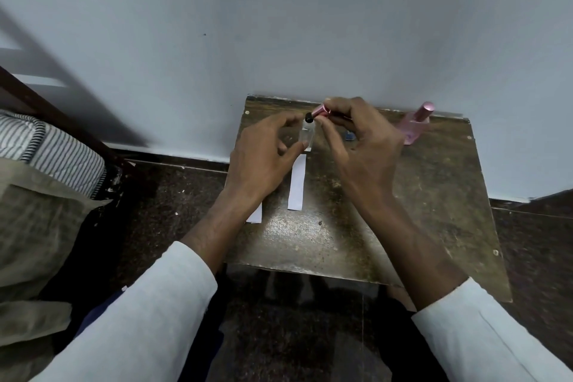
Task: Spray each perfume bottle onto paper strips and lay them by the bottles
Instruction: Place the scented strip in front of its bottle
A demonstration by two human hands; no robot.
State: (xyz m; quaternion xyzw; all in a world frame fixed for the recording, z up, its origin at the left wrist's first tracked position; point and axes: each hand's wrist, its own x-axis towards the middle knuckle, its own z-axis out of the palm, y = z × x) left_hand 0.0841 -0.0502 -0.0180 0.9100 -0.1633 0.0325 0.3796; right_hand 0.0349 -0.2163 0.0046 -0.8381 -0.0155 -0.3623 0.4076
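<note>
The small clear glass perfume bottle [307, 136] with a black spray nozzle stands upright near the back of the worn, mottled brown desk [434, 195], close to the pale wall. The left hand [263, 161] curls around its left side, thumb tip against the lower glass, steadying it. The right hand [356, 139] pinches a shiny pink metallic cap [321, 110], tilted with its open end just beside the nozzle; whether the cap is coming off or going on cannot be told.

A white paper strip [297, 184] lies flat on the desk with its far end just in front of the bottle, and the corner of a second white strip [255, 215] shows from under the left wrist. A taller pink bottle [417, 124] with a pink cap stands well apart at the desk's right rear, with no strip visible beside it, so the task looks partly done.

The risks are plain: the narrow bottle could tip if the cap is pushed at an angle against the nozzle, and the left wrist resting over the second strip could drag it off the desk edge. Spray or a leak could also wet the near strip with the wrong scent.
</note>
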